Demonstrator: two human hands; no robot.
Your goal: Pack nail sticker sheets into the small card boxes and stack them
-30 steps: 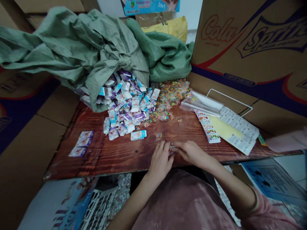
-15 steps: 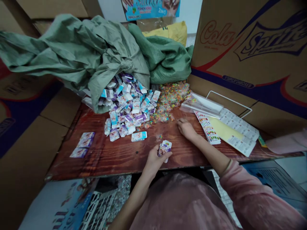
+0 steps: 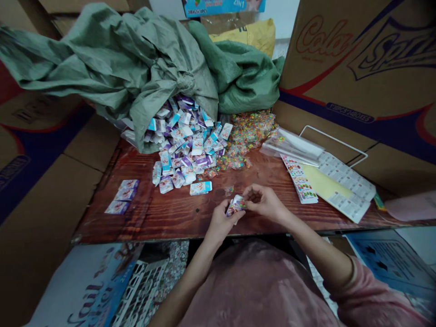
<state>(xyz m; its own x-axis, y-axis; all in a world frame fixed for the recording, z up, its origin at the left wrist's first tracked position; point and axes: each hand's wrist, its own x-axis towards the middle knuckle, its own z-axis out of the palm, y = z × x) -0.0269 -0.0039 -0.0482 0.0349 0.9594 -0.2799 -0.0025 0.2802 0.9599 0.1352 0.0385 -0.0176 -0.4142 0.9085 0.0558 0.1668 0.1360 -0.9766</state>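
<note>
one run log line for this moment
left hand: holds small printed carton | right hand: fingers at its edge | wooden table: carton heap, candy packets, sticker sheets

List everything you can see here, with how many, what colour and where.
Table: one, red-brown, centre
Held box: one, white and purple, in left hand
Piled boxes: many, white, blue and purple, centre-left
Set-apart boxes: a few, white and purple, left
Candy packets: many, multicoloured, mostly right of pile
Sacks: three, grey-green, green, yellow, back
Clear plastic bags: uncounted, transparent, right
Printed sheets: several, white, yellow, multicoloured, right
White wire frame: one, right
Cartons: several, brown, sides and back
Blue-printed packaging: several, back and below table
Left hand: one, bare, under held box
Right hand: one, bare, beside it
</note>
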